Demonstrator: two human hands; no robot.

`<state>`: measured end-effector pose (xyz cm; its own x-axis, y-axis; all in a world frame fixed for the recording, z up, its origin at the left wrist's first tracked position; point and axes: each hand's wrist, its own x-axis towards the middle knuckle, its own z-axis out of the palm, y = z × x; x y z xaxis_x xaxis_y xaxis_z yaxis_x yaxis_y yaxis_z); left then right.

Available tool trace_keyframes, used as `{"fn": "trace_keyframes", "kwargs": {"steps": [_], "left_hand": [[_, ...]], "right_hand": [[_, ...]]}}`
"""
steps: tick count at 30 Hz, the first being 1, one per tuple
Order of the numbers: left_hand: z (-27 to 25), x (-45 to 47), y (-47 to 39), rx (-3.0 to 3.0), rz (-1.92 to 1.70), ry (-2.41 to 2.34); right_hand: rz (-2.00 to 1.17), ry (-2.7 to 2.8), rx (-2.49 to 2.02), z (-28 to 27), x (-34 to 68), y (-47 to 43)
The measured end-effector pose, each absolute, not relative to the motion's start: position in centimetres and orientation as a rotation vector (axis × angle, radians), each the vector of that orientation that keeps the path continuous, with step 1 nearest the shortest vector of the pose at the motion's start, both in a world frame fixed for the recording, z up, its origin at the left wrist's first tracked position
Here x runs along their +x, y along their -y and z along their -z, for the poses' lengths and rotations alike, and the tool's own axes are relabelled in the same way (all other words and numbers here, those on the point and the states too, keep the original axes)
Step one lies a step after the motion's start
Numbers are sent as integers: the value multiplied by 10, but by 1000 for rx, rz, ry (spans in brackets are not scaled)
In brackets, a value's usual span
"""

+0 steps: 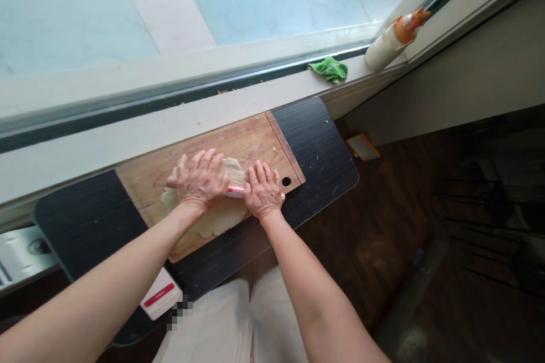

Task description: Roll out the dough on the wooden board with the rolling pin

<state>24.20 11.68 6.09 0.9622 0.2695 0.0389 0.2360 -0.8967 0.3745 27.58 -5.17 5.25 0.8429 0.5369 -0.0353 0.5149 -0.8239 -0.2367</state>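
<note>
A rolling pin (pixel 235 190) lies across a flattened sheet of pale dough (pixel 221 221), with a red and white label showing between my hands. My left hand (pixel 200 178) is curved over the pin's left part, its fingers reaching over the far side. Over the right part my right hand (pixel 264 190) is closed in the same way, palm down. Most of the pin is hidden beneath both hands. The dough has ragged edges and rests on a wooden cutting board (pixel 255 136), which has a hole near its right end.
The board sits on a black tabletop (pixel 315 142) against a white window sill (pixel 170 130). On the sill are a green cloth (pixel 331 70) and a pale bottle with an orange top (pixel 394 42). A white card with a red stripe (pixel 162 292) lies at the near left edge.
</note>
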Motion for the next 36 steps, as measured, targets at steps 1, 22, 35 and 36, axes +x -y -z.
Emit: {"fn": "trace_keyframes", "kwargs": {"steps": [1,22,35,36], "left_hand": [[-59,235,-116,2739,-124,-365],[-66,239,-115,2816,-41,-411],[-70,252,-118,2879,-19,-412],[-71,245,-116,2899,-26,-391]], "right_hand": [[-147,819,-2807,-52,271,52],[-121,814,-2787,-52,275,48],[-132,780,-2798,-53,283,44],[-137,789,-2796,-52,275,46]]}}
